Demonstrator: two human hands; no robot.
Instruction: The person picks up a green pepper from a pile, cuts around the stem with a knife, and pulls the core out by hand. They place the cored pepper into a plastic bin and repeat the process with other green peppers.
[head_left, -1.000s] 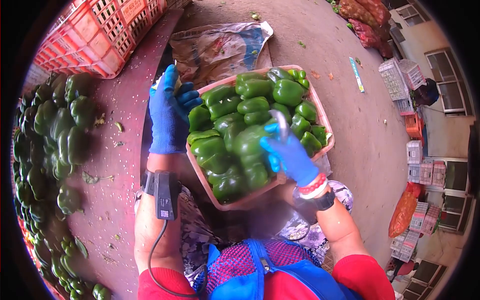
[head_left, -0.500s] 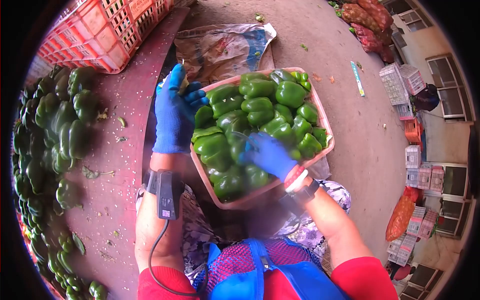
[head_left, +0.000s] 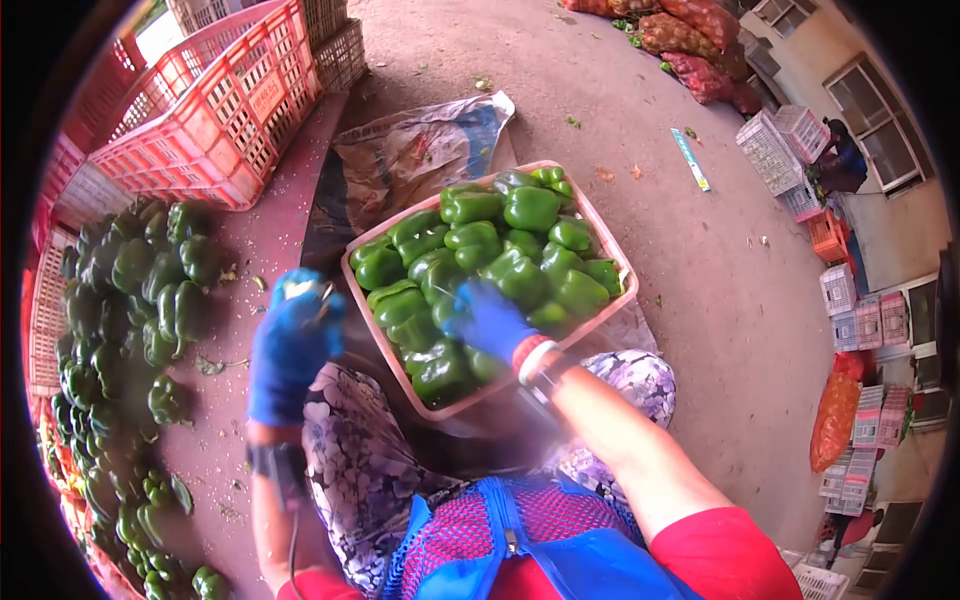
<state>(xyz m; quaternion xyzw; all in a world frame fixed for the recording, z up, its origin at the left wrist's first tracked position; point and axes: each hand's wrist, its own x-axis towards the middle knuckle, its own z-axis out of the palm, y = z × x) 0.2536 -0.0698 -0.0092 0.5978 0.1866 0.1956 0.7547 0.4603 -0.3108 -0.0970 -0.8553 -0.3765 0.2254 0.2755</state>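
"What lies nearest?"

"A blue mesh vest (head_left: 560, 550) and flowered trousers (head_left: 355, 425). Just beyond the knees sits a shallow pink crate (head_left: 605, 232), full of green peppers (head_left: 532, 208)."

"And the hands?"

"Both wear blue gloves. The right hand (head_left: 487, 322) is down on the peppers inside the crate, toward its near side. Its fingers point into them, but I can't tell whether they grip one. The left hand (head_left: 297, 350) is just left of the crate, apart from it. It's blurred, with something pale at its fingers; I can't tell what, or how firmly they close."

"What's further left?"

"A dark red surface (head_left: 235, 430), bearing a big heap of peppers (head_left: 135, 262)."

"Farther off?"

"A crumpled sack (head_left: 425, 145) lies beyond the pink crate; a tall red crate (head_left: 262, 100) stands past the heap. Farthest are filled net sacks (head_left: 690, 35) and stacked crates (head_left: 768, 150) near a wall."
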